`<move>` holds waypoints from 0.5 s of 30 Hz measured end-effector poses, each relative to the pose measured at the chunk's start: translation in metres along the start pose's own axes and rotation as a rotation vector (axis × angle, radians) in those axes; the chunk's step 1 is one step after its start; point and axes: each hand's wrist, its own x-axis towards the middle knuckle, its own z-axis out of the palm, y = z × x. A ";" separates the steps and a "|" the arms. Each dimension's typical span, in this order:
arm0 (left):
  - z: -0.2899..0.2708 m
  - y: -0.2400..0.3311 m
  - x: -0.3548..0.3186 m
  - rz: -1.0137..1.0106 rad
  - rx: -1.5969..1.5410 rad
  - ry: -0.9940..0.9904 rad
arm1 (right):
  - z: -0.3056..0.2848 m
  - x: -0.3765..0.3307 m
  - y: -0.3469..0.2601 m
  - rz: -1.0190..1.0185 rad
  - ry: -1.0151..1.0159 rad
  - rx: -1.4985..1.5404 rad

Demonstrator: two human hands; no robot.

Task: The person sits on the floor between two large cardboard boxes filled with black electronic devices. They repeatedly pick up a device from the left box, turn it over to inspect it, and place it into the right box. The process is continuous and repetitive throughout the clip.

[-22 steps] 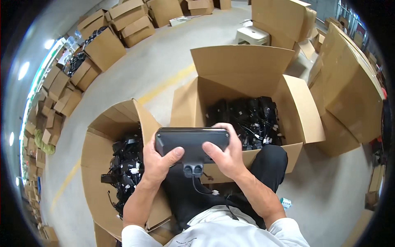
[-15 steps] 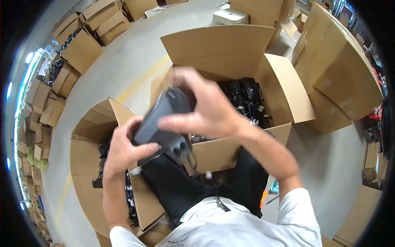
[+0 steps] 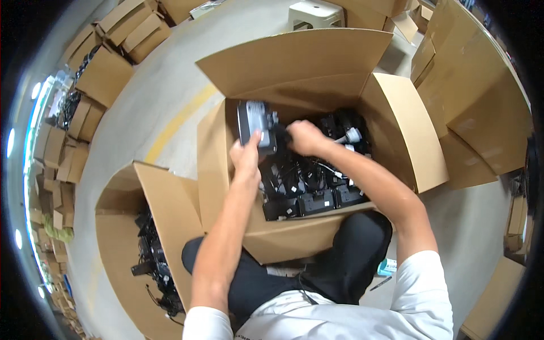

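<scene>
Well, at our left stands an open brown cardboard box [image 3: 122, 255] of tangled black parts [image 3: 150, 249]. Our left hand [image 3: 245, 160] grips a black rectangular plastic device [image 3: 256, 118] over a bigger open brown cardboard box [image 3: 300, 241]; our right hand [image 3: 307, 137] curls beside it, its hold too blurred to tell.

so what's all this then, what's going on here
A person is handling a boxy black electronic unit over a large open cardboard box. The left hand holds the unit; the right hand is curled close beside it, seemingly on its cable, though blur makes that uncertain. More black units lie in the box below, cables among them. A second open carton on the left also holds black parts.
</scene>
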 end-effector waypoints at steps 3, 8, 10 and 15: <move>-0.018 -0.068 0.030 0.174 0.249 0.213 | 0.083 0.020 0.017 -0.180 -0.042 -0.081; -0.026 -0.115 0.029 0.494 1.105 0.428 | 0.181 0.030 0.028 -0.254 -0.389 -0.180; -0.030 -0.125 0.043 0.285 0.961 0.342 | 0.200 0.031 0.035 -0.185 -0.268 -0.232; -0.041 -0.160 0.120 -0.100 0.133 0.243 | 0.179 0.025 0.065 0.017 -0.086 -0.302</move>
